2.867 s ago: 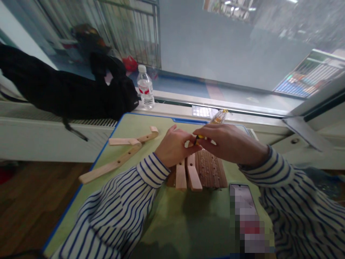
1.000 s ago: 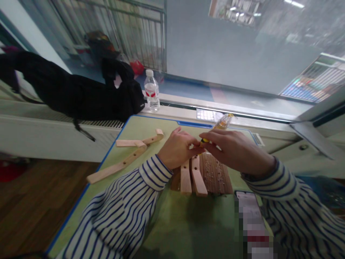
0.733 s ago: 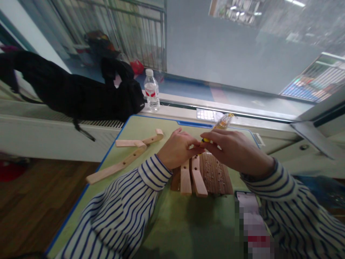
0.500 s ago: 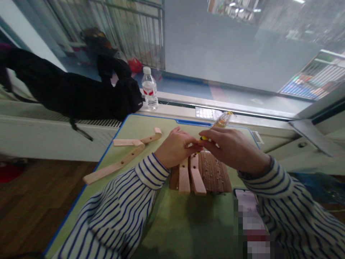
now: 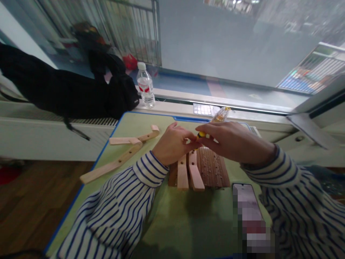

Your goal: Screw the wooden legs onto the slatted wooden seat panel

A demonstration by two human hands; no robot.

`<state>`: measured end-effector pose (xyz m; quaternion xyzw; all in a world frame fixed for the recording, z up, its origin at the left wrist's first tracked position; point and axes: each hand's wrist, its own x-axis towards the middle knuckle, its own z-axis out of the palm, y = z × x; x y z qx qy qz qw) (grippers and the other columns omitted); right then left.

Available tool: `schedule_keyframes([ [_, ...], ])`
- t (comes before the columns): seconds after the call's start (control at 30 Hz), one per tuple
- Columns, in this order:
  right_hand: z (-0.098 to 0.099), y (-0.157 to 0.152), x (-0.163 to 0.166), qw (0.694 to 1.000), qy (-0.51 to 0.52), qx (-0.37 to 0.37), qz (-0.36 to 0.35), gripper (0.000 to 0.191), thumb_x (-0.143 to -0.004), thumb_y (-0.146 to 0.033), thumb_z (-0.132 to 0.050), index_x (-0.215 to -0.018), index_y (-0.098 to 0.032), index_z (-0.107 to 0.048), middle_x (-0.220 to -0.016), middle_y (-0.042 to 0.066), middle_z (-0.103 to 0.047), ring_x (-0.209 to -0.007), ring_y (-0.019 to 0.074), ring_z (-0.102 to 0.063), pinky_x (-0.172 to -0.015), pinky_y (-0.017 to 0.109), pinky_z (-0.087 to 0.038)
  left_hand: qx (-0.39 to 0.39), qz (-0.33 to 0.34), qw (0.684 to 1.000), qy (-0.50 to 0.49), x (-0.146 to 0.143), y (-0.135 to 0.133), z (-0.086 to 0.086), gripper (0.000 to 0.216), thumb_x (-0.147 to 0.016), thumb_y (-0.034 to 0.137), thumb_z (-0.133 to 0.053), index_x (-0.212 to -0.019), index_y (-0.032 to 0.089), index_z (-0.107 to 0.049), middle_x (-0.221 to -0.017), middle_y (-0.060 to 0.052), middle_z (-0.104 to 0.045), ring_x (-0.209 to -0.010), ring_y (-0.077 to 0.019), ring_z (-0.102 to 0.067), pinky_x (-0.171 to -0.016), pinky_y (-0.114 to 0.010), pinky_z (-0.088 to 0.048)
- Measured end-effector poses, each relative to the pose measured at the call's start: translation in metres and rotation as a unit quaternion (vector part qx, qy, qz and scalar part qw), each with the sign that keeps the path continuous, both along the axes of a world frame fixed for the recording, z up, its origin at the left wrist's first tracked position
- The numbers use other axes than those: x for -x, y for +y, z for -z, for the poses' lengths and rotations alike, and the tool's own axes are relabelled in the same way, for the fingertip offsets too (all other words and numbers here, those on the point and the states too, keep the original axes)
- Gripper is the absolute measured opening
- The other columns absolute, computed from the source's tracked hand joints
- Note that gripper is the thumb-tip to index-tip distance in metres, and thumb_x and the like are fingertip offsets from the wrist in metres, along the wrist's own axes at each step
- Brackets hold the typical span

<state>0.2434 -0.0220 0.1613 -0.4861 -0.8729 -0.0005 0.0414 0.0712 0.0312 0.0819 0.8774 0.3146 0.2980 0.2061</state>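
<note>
Both hands meet over the middle of a green table (image 5: 172,223). My right hand (image 5: 229,142) is closed round a screwdriver (image 5: 219,117) with a clear yellow handle that sticks out toward the window. My left hand (image 5: 174,145) pinches something small right at the tool's tip; I cannot make it out. Under the hands lie two pale wooden slats (image 5: 188,174) with holes, resting on a ridged brown wooden board (image 5: 214,172).
A pale wooden bracket piece (image 5: 121,156) lies on the table's left part. A phone (image 5: 249,216) lies at the front right. On the sill behind stand a water bottle (image 5: 145,86) and a black bag (image 5: 67,90). Wood floor drops off to the left.
The hands stay together over the slats with only small shifts. The view has swung slightly, so everything sits a little lower and further left than a second ago.
</note>
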Motion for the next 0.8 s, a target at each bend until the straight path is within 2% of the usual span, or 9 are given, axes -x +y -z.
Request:
schedule_keyframes([
  [0.07,-0.003,0.001,-0.002,1.0,-0.005,0.005,-0.009,0.027,-0.088,-0.034,-0.042,-0.104,-0.019,-0.058,-0.084,0.003,-0.064,-0.067,0.0129,-0.054,-0.056,0.027,-0.029,0.003,0.002,1.0,0.001,0.0,0.0,0.0,0.018,-0.076,0.038,-0.063,-0.081,0.022,-0.068,-0.079,0.002,-0.069,-0.081,-0.0148,-0.061,-0.105,-0.047,-0.023],
  [0.23,-0.004,0.004,-0.002,0.999,0.007,0.023,-0.024,0.023,-0.088,-0.027,-0.041,-0.093,-0.018,-0.061,-0.078,0.002,-0.062,-0.067,0.0116,-0.052,-0.058,0.027,-0.029,0.004,0.008,1.0,0.008,0.001,0.001,0.0,0.018,-0.077,0.039,-0.062,-0.081,0.022,-0.068,-0.082,0.002,-0.069,-0.084,-0.0152,-0.061,-0.105,-0.047,-0.021],
  [0.37,0.001,0.005,-0.001,1.0,0.02,0.015,-0.018,0.025,-0.089,-0.029,-0.04,-0.096,-0.018,-0.061,-0.08,0.003,-0.062,-0.07,0.0125,-0.052,-0.06,0.027,-0.03,0.009,0.011,1.0,0.015,0.002,0.001,-0.001,0.019,-0.078,0.04,-0.061,-0.082,0.023,-0.068,-0.081,0.002,-0.069,-0.084,-0.0154,-0.061,-0.105,-0.048,-0.021],
  [0.6,0.005,0.002,-0.001,1.0,0.022,-0.007,0.005,0.024,-0.088,-0.033,-0.043,-0.089,-0.018,-0.061,-0.076,0.002,-0.061,-0.067,0.0122,-0.051,-0.058,0.027,-0.029,0.016,0.028,0.999,0.031,0.002,0.001,-0.002,0.018,-0.08,0.039,-0.058,-0.084,0.024,-0.068,-0.08,0.002,-0.069,-0.084,-0.0155,-0.061,-0.105,-0.047,-0.021],
  [0.8,0.006,0.0,0.0,1.0,0.02,-0.015,0.008,0.024,-0.089,-0.035,-0.042,-0.09,-0.019,-0.06,-0.074,0.001,-0.062,-0.064,0.0118,-0.052,-0.056,0.027,-0.029,0.014,0.042,0.998,0.036,0.004,0.001,-0.004,0.019,-0.082,0.039,-0.055,-0.085,0.024,-0.067,-0.078,0.002,-0.068,-0.083,-0.0153,-0.06,-0.104,-0.048,-0.021],
])
